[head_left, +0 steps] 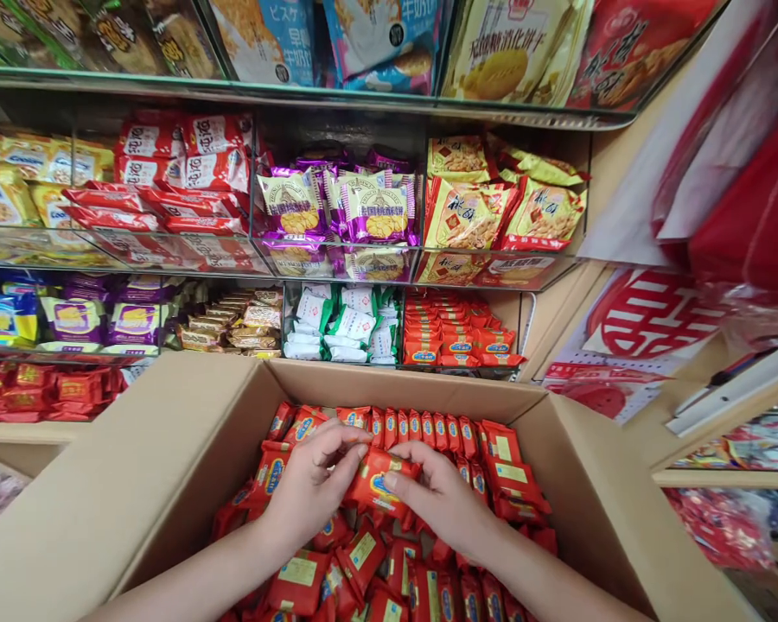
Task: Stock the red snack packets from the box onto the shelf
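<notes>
Between my two hands is a red snack packet point(377, 485) with a blue and yellow label, held over an open cardboard box point(402, 384). My left hand point(321, 471) pinches its upper left corner between thumb and fingers. On the other side, my right hand point(437, 492) grips the packet with the thumb on its front and the fingers behind. Many more red packets point(298, 580) of the same look fill the box below. Some stand in a neat row along the far wall; those nearer me lie loose at mixed angles.
Glass-fronted shelves rise behind the box. The same red packets point(460, 333) sit in a lower bin, beside green and white packets point(350, 320). Purple packets point(291, 212) and yellow-red packets point(470, 216) are above. A box flap point(123, 466) spreads left; red-and-white decorations point(654, 315) hang right.
</notes>
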`<state>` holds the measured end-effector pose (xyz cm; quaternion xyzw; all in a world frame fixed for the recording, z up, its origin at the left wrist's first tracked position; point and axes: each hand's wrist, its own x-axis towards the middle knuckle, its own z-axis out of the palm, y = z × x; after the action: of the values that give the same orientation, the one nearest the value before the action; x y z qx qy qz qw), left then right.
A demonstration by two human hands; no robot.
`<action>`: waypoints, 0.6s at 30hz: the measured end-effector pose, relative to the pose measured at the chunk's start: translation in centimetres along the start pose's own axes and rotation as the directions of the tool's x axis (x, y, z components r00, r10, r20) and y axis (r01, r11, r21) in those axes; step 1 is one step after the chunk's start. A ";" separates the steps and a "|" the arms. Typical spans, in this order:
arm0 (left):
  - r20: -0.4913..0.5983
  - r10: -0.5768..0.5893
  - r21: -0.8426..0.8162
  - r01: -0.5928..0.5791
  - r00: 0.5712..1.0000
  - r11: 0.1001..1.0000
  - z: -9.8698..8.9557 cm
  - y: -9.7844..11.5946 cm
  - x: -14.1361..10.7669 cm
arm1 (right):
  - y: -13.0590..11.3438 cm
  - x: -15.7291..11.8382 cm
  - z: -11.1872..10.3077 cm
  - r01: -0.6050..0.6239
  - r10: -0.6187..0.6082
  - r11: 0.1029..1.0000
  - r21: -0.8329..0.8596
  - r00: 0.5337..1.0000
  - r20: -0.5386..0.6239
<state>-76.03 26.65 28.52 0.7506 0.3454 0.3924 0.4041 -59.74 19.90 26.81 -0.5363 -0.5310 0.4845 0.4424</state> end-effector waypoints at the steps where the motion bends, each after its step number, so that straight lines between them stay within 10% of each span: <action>1: -0.005 -0.005 0.001 0.005 1.000 1.000 -0.1 0.1 0.0 | -0.2 -0.1 0.0 -0.009 0.009 0.999 0.049 1.000 0.012; 6: -0.047 -0.084 -0.049 0.081 0.995 0.995 -0.9 0.5 0.6 | -3.4 1.8 -3.6 0.064 -0.020 0.982 0.179 0.971 -0.240; 11: 0.041 -0.119 -0.080 0.122 0.992 0.989 -0.8 -0.2 0.8 | -6.3 9.1 -11.5 0.268 -0.161 0.959 0.090 0.778 -0.608; 18: 0.256 0.024 0.068 -0.043 0.966 0.997 -0.2 -0.4 -0.8 | -6.1 18.8 -16.4 -0.021 -0.441 0.821 -0.570 0.611 -0.658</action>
<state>-76.66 26.25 28.00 0.8147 0.2919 0.2867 0.4108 -45.04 39.62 34.22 -0.7193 -0.4644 -0.0119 0.5165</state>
